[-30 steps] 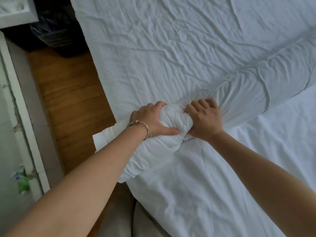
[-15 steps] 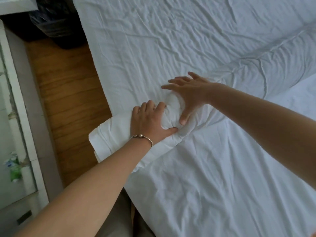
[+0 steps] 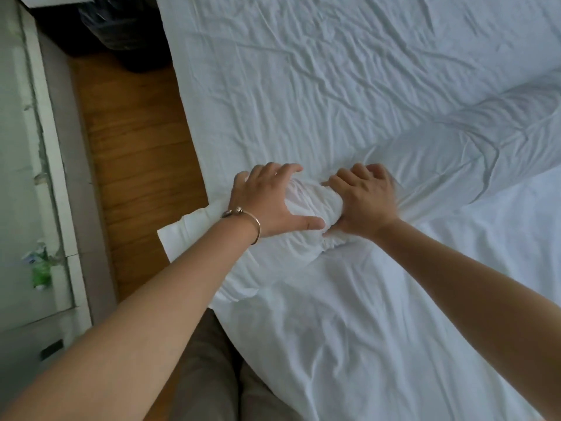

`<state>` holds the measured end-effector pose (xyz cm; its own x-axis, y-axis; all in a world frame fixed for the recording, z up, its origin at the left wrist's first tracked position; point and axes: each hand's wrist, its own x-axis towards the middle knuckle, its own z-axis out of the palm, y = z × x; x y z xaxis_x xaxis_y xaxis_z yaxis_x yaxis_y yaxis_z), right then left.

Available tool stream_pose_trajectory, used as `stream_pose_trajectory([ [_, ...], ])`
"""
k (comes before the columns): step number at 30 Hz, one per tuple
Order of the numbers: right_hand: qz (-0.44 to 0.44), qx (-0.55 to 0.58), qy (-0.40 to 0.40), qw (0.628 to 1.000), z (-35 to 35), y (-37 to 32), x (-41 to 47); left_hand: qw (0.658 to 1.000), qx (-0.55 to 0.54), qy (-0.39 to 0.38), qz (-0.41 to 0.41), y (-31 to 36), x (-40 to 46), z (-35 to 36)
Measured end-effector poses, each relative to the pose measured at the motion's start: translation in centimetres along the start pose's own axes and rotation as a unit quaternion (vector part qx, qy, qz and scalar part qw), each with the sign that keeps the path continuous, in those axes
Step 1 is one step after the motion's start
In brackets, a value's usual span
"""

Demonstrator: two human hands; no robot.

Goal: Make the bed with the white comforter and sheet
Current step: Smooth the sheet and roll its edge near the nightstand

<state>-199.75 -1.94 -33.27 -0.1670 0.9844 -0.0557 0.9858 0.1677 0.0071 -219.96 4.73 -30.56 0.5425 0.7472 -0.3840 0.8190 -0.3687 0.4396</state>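
A wrinkled white sheet (image 3: 303, 80) covers the far part of the bed. The white comforter (image 3: 379, 314) lies over the near part, and its rolled top edge runs as a thick fold (image 3: 473, 159) from the right down to the bed's left side. My left hand (image 3: 267, 202), with a thin bracelet on the wrist, grips the bunched fold with fingers over its far side and thumb on the near side. Just to its right, my right hand (image 3: 364, 202) clutches the same bunched fold. A corner of the comforter (image 3: 188, 235) sticks out past the bed's left edge.
A strip of wooden floor (image 3: 130, 153) runs along the bed's left side. A white cabinet or frame (image 3: 45, 147) borders the floor on the left. A dark bin with a black bag (image 3: 118, 28) stands at the top left. My grey trouser legs (image 3: 212, 375) press against the bed's near edge.
My right hand, spread open over the fold half a second ago, has come back down and closed on the bunched comforter beside my left hand. My left hand has kept its hold.
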Motion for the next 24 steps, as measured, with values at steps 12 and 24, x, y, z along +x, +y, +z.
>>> stream_pose_trajectory([
  [12, -0.020, -0.052, 0.130, 0.990, 0.4, -1.7, -7.0, 0.989, 0.123, 0.085, 0.016, 3.6, -3.4, 6.1],
  [24, -0.044, -0.018, -0.360, 0.932, -4.6, 0.2, -1.7, 0.955, 0.143, 0.246, 0.088, 5.3, -8.1, 11.3],
])
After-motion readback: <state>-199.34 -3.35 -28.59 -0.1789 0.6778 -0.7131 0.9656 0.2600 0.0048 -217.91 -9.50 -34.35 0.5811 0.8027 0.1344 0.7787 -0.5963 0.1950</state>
